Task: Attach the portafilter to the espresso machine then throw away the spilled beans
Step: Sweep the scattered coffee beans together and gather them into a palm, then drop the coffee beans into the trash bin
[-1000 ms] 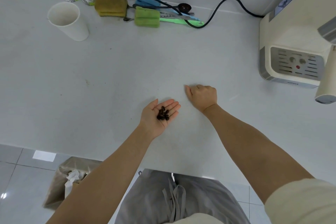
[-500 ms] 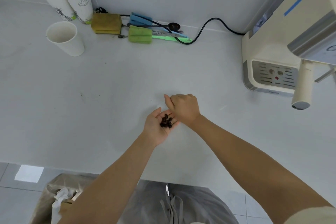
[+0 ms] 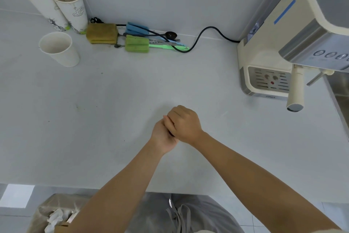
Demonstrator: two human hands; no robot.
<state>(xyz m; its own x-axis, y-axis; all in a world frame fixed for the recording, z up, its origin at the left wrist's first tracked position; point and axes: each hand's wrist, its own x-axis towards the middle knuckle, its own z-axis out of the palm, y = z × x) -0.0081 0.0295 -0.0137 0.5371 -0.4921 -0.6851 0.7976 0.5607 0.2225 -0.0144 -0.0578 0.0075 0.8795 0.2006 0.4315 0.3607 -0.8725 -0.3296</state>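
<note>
Mid-counter (image 3: 94,119), well inside edges: right hand (image 3: 186,126) cupped over left hand (image 3: 163,136), beans (image 3: 171,134) enclosed, barely visible

Right hand (image 3: 184,126) now over beans (image 3: 171,134)

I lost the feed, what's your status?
Right hand cupped over left hand, beans hidden between. Portafilter on espresso machine. Bin down left, path clear.
</note>
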